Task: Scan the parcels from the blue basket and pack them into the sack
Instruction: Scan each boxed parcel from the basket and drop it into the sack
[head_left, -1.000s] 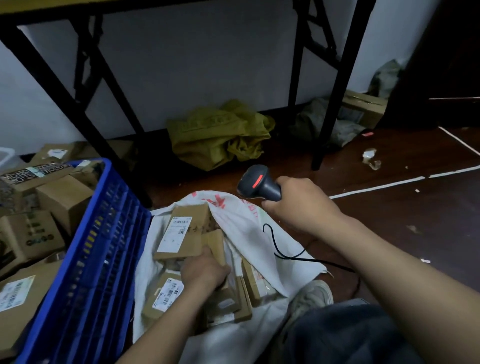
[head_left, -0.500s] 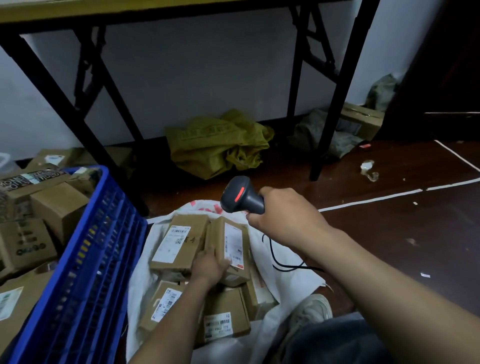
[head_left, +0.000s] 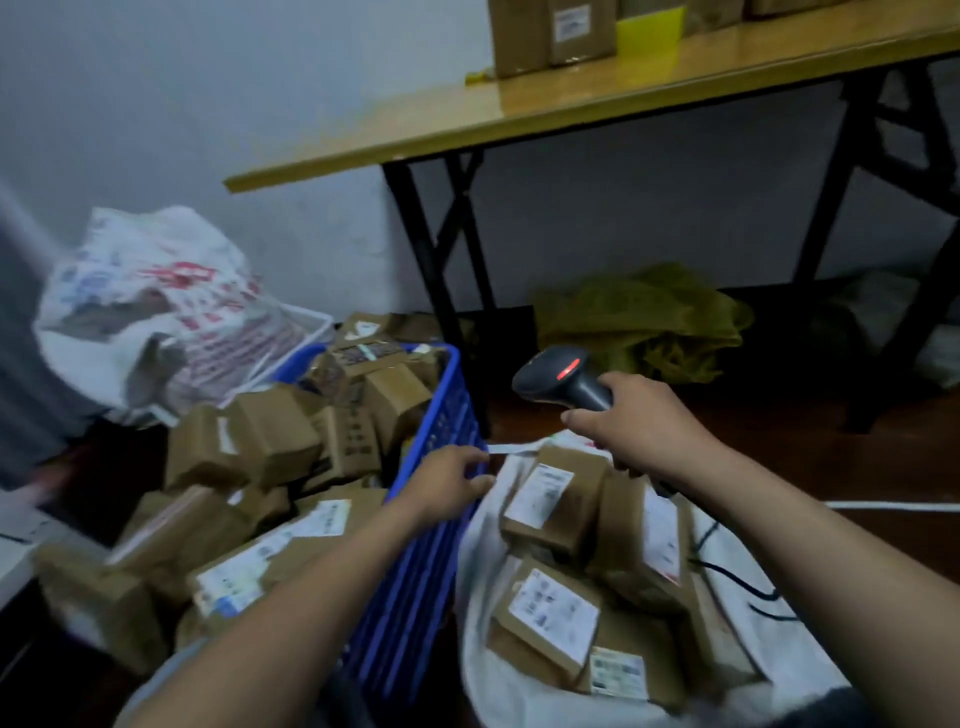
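Right hand (head_left: 641, 428) is clenched round the scanner (head_left: 563, 375), its red light on. Left hand (head_left: 449, 483) has let its parcel go into the sack (head_left: 479, 564) and crosses, released and empty, over the blue basket (head_left: 464, 410) at its right rim. Looks like the next pick. Basket parcels (head_left: 291, 441) are heaped above the rim, with open air over them.

We log matt cardboard parcels (head_left: 553, 501), blue plastic basket (head_left: 415, 571), woven cloth sack (head_left: 483, 551), smooth plastic scanner (head_left: 558, 374), glossy wood worktop (head_left: 597, 98) upper right.
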